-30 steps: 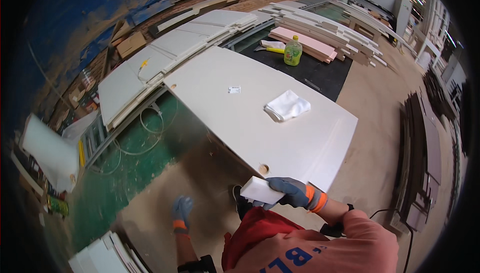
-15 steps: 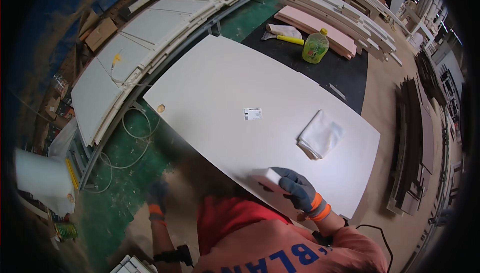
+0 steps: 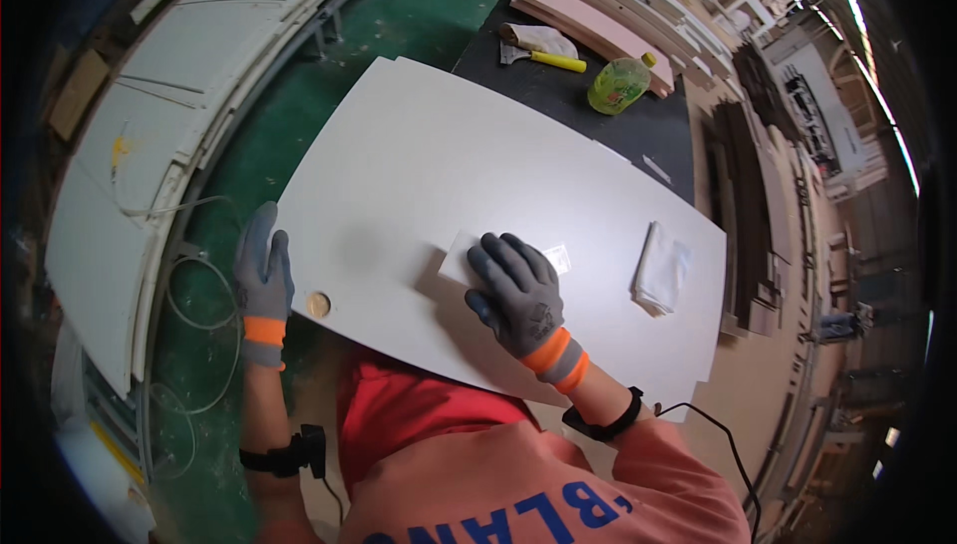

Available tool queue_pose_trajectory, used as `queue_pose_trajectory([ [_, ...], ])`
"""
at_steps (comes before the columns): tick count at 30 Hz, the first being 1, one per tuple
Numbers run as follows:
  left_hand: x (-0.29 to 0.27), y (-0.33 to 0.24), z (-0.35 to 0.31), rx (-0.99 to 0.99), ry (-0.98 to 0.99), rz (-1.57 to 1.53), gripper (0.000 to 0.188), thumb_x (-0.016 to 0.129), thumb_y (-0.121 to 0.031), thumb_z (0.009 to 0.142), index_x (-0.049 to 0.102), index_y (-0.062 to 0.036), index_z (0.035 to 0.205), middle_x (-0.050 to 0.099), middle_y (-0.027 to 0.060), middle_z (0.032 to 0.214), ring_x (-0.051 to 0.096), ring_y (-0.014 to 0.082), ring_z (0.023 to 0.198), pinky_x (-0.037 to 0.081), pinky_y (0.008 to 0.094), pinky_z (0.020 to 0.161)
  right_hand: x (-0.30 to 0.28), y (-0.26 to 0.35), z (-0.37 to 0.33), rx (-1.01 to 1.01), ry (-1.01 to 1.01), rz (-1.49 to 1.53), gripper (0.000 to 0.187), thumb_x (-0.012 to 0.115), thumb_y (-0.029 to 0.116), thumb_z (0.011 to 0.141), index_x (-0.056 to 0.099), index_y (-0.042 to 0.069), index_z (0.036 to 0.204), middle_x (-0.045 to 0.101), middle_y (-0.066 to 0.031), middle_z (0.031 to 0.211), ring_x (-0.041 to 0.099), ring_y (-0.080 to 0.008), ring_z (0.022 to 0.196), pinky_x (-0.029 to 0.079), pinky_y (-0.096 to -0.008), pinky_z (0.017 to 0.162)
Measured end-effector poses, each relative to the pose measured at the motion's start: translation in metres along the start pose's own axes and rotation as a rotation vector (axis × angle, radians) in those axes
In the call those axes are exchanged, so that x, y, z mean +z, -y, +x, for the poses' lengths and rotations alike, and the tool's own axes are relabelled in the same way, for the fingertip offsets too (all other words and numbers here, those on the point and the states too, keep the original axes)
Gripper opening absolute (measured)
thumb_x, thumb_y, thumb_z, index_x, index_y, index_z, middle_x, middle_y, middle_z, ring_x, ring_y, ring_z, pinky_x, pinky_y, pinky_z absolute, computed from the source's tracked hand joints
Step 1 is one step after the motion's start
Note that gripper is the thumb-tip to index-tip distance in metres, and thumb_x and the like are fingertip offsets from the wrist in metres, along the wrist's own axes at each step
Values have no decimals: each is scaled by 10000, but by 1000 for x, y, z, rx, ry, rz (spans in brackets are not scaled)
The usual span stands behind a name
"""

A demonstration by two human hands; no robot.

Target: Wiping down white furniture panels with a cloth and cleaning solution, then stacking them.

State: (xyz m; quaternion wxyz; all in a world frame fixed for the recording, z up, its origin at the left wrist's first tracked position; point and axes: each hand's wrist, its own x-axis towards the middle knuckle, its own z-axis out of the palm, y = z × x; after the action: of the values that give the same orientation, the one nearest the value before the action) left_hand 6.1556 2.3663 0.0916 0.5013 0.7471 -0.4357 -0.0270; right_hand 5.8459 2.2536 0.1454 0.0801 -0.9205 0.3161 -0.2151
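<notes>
A large white panel [image 3: 399, 155] lies flat in front of me. My right hand [image 3: 518, 295], in a grey glove with an orange cuff, grips a white rectangular block [image 3: 461, 263] over the middle of it. The block's underside is hidden, so I cannot tell whether it touches the surface. Partly covered by the right fingers is a small white label [image 3: 556, 259]. My left hand [image 3: 264, 270], gloved alike, is at the panel's left edge with its fingers apart and nothing in it. Close by that hand, a round hole [image 3: 318, 305] shows in the panel.
A folded white cloth [image 3: 660, 270] rests on the panel's right part. Beyond, a black surface [image 3: 538, 90] carries a green bottle [image 3: 618, 85], a yellow-handled scraper [image 3: 556, 61] and pink boards [image 3: 588, 25]. White panels [image 3: 130, 155] are stacked at left, with a thin hose [image 3: 194, 203] beside them.
My right hand has carried the block from the panel's near edge toward its middle. My left hand has risen from beside my body to the panel's left edge. The head view has shifted.
</notes>
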Motion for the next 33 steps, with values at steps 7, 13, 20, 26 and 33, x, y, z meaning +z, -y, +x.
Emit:
queue_pose_trajectory([
  [7, 22, 30, 49, 126, 262, 58, 346, 590, -84, 903, 558, 1, 1237, 551, 191, 1253, 525, 372, 1155, 443, 429, 949, 27, 8, 16, 63, 287, -147, 437, 670, 290, 832, 581, 187, 1247, 522, -66, 1338, 498, -303, 1221, 387, -477, 1014],
  [13, 33, 21, 49, 141, 306, 342, 383, 622, -110, 878, 568, -42, 1251, 501, 179, 1312, 466, 357, 1229, 416, 444, 973, 43, 20, 53, 13, 401, -104, 345, 622, 223, 839, 619, 215, 1184, 491, -34, 1341, 472, -298, 1242, 380, -480, 1024],
  [20, 26, 25, 47, 10, 368, 261, 430, 604, -79, 905, 535, -76, 1330, 431, 183, 1389, 455, 329, 1268, 441, 392, 990, 29, 22, 32, 68, 442, -177, 333, 697, 188, 718, 677, 272, 1040, 555, 4, 1242, 536, -253, 1156, 425, -436, 937],
  [26, 36, 25, 47, 104, 337, 281, 421, 642, -63, 877, 558, -42, 1288, 441, 201, 1377, 476, 349, 1255, 474, 402, 964, 53, 26, 79, 56, 352, -104, 352, 703, 195, 731, 667, 232, 1079, 552, -24, 1236, 519, -270, 1177, 411, -469, 972],
  [33, 34, 26, 47, 135, 322, 259, 446, 628, 20, 862, 550, -41, 1297, 474, 206, 1346, 505, 340, 1233, 486, 396, 945, 30, 19, 31, 111, 422, -148, 321, 692, 193, 719, 685, 258, 1034, 581, -4, 1189, 558, -259, 1139, 443, -474, 941],
])
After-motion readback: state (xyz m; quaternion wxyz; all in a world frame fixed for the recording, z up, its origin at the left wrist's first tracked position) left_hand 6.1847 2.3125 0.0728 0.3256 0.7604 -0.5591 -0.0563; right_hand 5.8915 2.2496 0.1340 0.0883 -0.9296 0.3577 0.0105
